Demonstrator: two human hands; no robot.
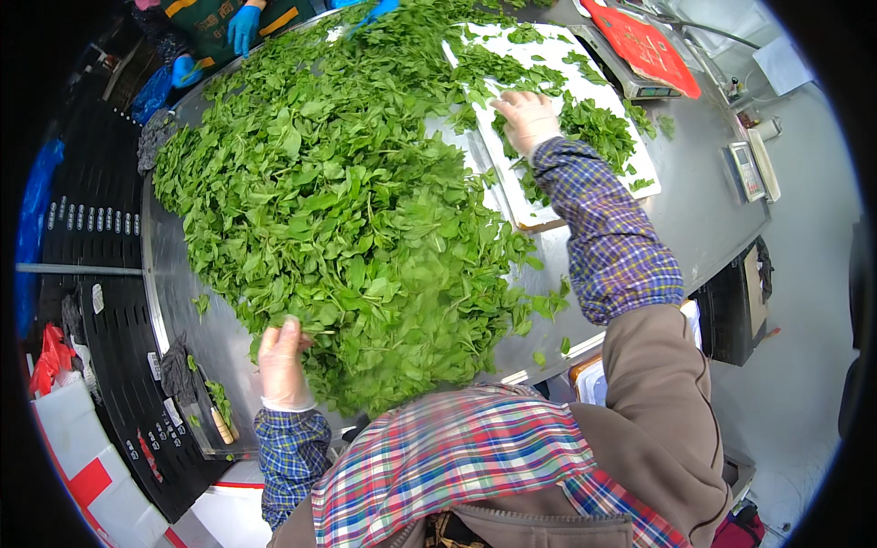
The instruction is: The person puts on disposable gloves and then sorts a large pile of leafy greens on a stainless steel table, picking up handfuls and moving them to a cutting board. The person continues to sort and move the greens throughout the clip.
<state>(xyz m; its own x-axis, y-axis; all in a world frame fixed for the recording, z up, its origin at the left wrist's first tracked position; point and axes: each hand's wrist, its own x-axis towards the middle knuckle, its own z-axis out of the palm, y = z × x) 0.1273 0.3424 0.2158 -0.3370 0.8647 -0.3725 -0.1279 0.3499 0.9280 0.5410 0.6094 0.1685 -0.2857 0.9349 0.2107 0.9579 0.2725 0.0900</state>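
Observation:
A wide heap of leafy green sprigs (329, 205) covers much of a metal table (205, 342). My left hand (284, 359), in a thin clear glove, is at the near left edge of the heap with fingertips pinched together at some leaves; whether it grips a sprig is unclear. My right hand (526, 122), gloved the same way, is over a white foam board (634, 161) to the right, its fingers bent above scattered sprigs; what lies under the palm is hidden. Sprigs lie in loose bunches (596, 130) on the board. Part of the heap close to my body looks blurred.
Beyond the heap are a co-worker's blue-gloved hands (243, 29). A scale (634, 82) with a red plastic piece (644, 44) on it stands at the back right. A wooden-handled tool (221, 425) lies at the near left corner, beside a dark cloth (178, 370). Black crates (123, 342) stand left.

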